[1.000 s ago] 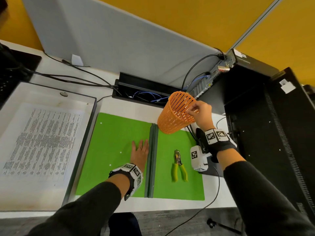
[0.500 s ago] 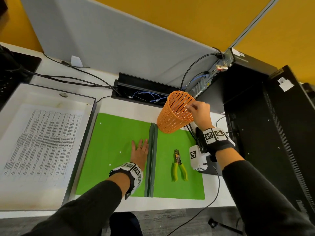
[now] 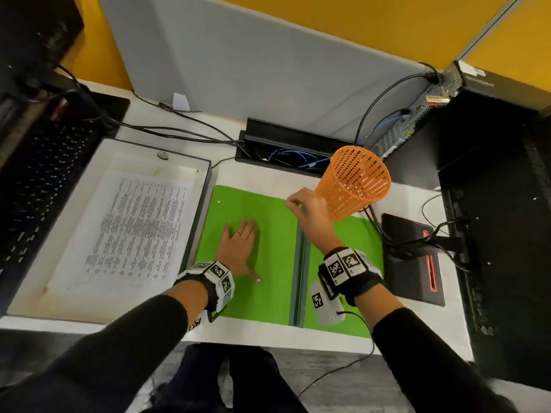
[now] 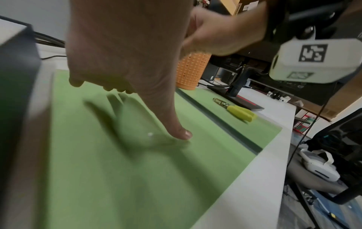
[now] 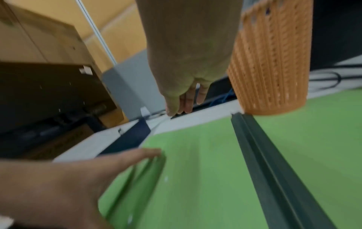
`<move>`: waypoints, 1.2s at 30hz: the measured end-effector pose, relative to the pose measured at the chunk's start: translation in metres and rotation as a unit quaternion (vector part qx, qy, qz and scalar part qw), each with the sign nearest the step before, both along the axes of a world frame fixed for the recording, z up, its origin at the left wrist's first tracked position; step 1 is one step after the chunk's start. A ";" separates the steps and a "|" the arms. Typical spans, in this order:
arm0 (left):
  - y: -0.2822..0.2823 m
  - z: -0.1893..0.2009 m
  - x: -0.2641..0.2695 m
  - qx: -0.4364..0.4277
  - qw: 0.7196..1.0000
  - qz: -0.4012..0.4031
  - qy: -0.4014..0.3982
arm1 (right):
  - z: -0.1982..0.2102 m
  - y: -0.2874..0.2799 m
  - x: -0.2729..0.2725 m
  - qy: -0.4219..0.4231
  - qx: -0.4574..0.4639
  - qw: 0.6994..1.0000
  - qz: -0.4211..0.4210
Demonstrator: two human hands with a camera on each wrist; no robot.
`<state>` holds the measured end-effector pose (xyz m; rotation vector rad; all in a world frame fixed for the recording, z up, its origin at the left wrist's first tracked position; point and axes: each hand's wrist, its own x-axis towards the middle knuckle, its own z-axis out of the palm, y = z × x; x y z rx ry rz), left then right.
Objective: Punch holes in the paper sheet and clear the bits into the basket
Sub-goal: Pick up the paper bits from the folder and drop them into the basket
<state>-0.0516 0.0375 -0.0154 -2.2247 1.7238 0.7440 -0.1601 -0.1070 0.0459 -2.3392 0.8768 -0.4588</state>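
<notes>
Two hands over the green mat point(image 3: 268, 293) right now, and the big change from half a second ago is the right hand point(image 3: 310, 216): it was up at the rim of the orange mesh basket point(image 3: 354, 183), now it's let go and swung left, hovering above the dark centre strip point(image 3: 299, 278) near the middle of the frame. Its fingers look loosely curled, and I can't tell if anything tiny is pinched between them. The basket stands by itself at the mat's far right corner, upper right of centre.

The left hand point(image 3: 240, 245) stayed flat on the left half of the mat, fingers straight, holding nothing, though it now sits further left of the strip than before. A small white paper bit point(image 4: 150, 134) lies just beside its thumb, another point(image 3: 218, 201) near the mat's upper left corner. The yellow-handled hole punch point(image 4: 235, 110) lies on the right half of the mat; in the head view the right wrist hides it.

Printed paper sheet point(image 3: 134, 228) sits in the shallow white tray point(image 3: 185, 158) at the left. White desk, grey divider panel behind, yellow wall, cables running into a black cable box, dark computer cases on the right.
</notes>
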 end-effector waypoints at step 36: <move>0.041 -0.022 0.020 0.057 0.997 0.037 -0.037 | -0.115 0.092 0.017 0.135 -0.026 0.991 -0.008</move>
